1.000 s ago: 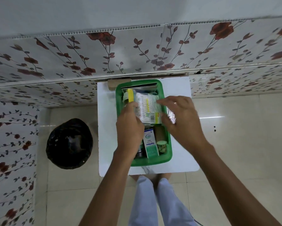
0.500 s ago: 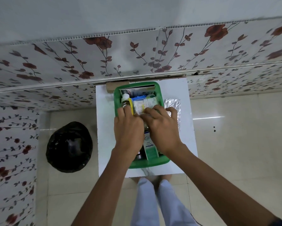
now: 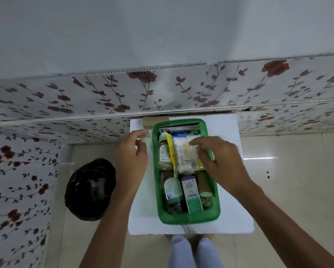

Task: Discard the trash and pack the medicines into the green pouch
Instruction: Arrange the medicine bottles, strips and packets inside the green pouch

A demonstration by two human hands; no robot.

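A green basket point(image 3: 189, 219) full of medicines sits mid-table, reaching toward the table's point(image 3: 230, 190) far edge. The right hand point(image 3: 220, 161) reaches over it, fingers loosely curled on a clear packet point(image 3: 185, 157) lying on top. The left hand point(image 3: 132, 157) hovers by the basket's left rim, fingers open and bent, holding nothing. Inside I count two bottles and one teal-and-white box point(image 3: 192, 194). One black bin point(image 3: 90, 190) stands on the floor, left.

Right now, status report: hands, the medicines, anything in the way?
Left hand open, beside green basket. Right hand fingers on clear packet in basket; grip unclear. Bottles and box packed tight around it.
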